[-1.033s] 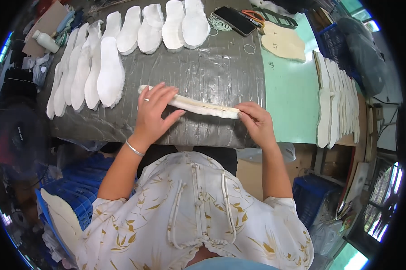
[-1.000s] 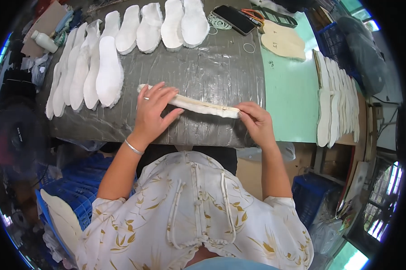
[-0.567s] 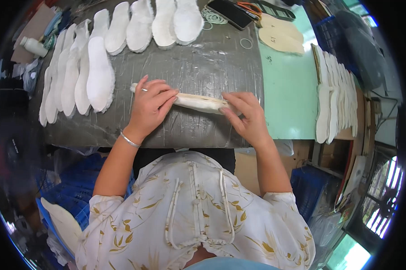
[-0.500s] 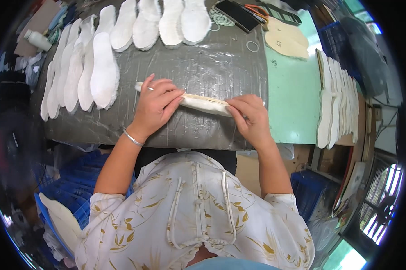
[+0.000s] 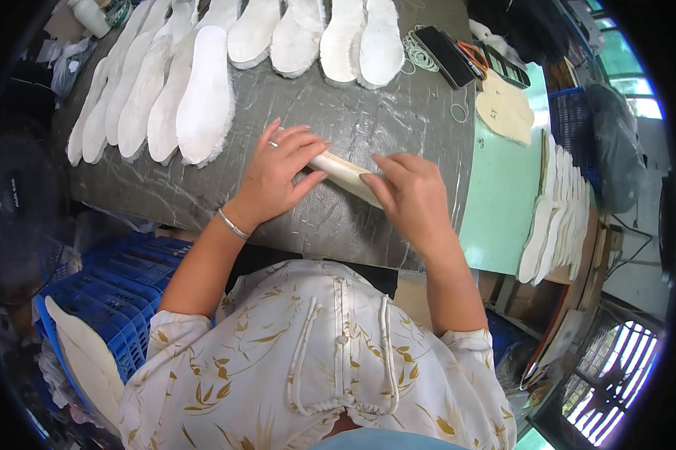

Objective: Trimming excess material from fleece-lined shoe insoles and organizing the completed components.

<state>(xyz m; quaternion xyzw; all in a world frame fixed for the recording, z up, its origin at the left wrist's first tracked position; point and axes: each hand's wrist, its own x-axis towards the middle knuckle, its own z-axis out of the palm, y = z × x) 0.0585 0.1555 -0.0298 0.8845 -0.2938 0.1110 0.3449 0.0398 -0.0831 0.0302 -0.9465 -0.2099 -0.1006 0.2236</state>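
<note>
Works beside insoles at far left, packed close on the dark table and apt to shift if bumped by the left wrist. With the left hand, clamps a fleece piece, edge up over the table, between both hands; risks twisting it with an uneven squeeze. Touches its right part with the right hand, thumb against it, forefinger apart, hidden fingers impossible to judge; could lose it through too light a hold. Has a phone farther off, then at far right an overlapping insole stack, liable to topple if brushed
</note>
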